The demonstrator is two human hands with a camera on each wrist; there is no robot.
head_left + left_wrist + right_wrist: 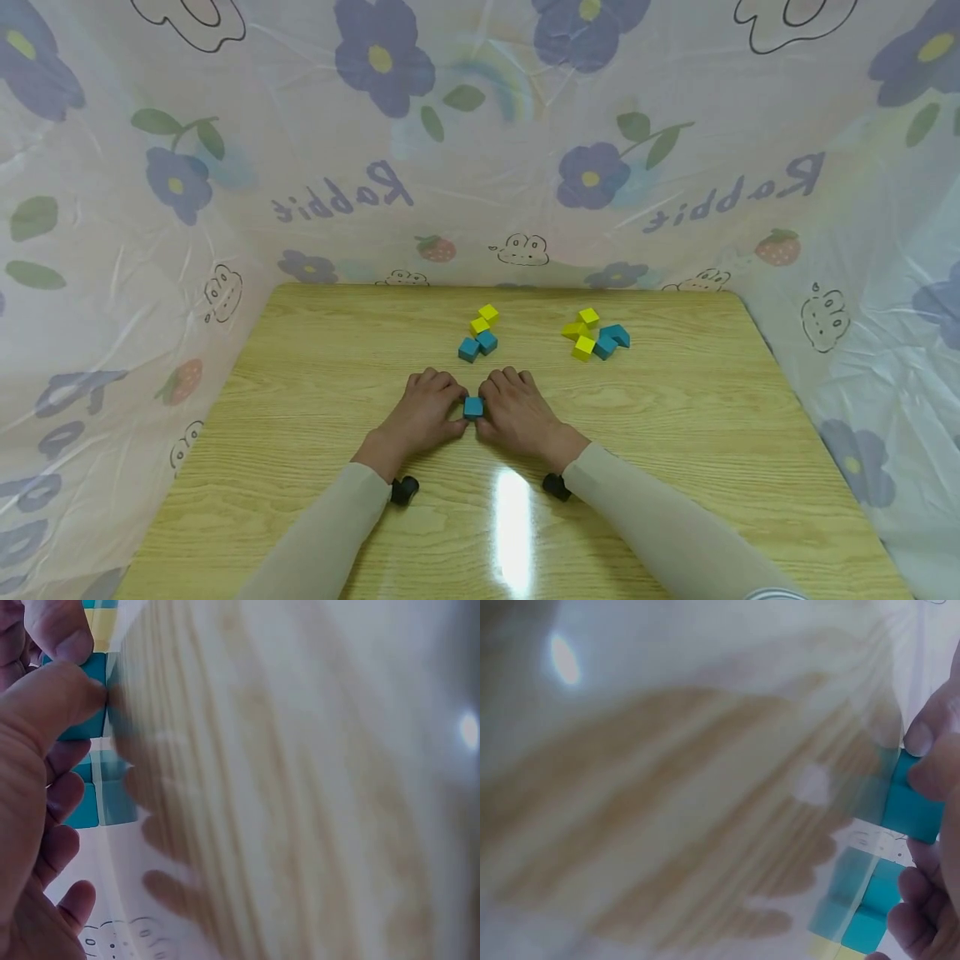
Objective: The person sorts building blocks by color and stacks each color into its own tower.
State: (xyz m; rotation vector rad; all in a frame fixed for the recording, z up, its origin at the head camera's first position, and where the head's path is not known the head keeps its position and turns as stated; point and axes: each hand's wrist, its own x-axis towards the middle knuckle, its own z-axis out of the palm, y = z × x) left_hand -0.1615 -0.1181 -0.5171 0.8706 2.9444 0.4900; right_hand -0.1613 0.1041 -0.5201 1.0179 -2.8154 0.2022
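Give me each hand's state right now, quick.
Left hand: closed, holding the small blue cube-shaped block.
Right hand: closed, holding that same block from its other side.

mirrored word "rabbit" [341, 193] twice across patterned backdrop [480, 187]; lettering [37, 492] at left unclear.

White glare [513, 532] on the glossy tabletop [675, 433] (both wrist views dimmer, partly blurry)

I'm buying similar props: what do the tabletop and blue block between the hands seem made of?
Tabletop: likely glossy wood or laminate, from grain and bright reflection. Blue block: smooth, perhaps painted wood or plastic; uniform colour shows no grain.
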